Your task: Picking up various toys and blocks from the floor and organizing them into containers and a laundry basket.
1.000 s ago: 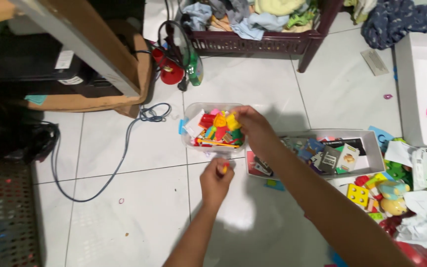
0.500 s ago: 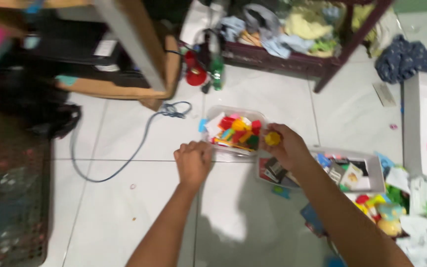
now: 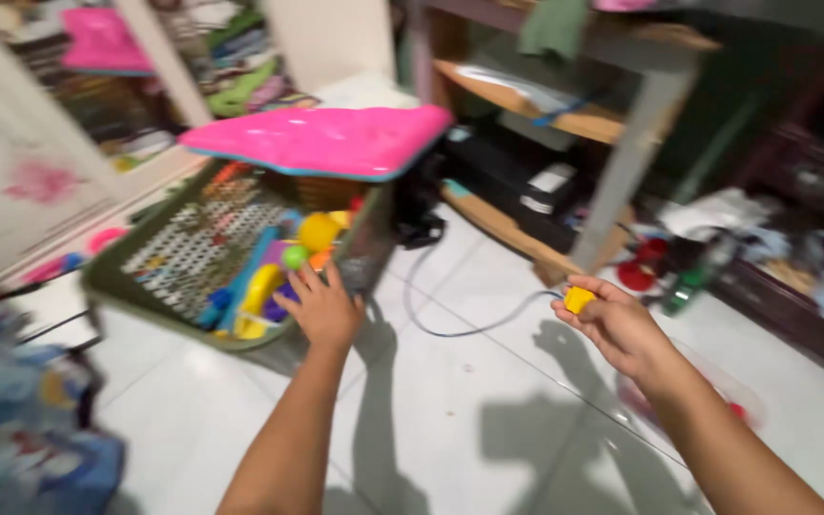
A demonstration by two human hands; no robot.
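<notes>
Two hands reach out over the white floor [image 3: 469,381]. Right hand [image 3: 612,324] pinches a small yellow block [image 3: 578,298] up in the air. Left hand [image 3: 324,307], fingers spread, touches the green basket [image 3: 183,277] of toys. Farther back, a pink lid [image 3: 321,140] lies on top.

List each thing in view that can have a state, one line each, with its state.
left hand: open, fingers spread, resting on the rim of the green basket.
right hand: closed, pinching the small yellow piece.
small yellow piece: held in the fingertips, off the floor.
green basket: tilted, holding coloured toys.
pink lid: lying across the basket's top, partly covering it.
grey cable: loose on the tiled floor.
</notes>
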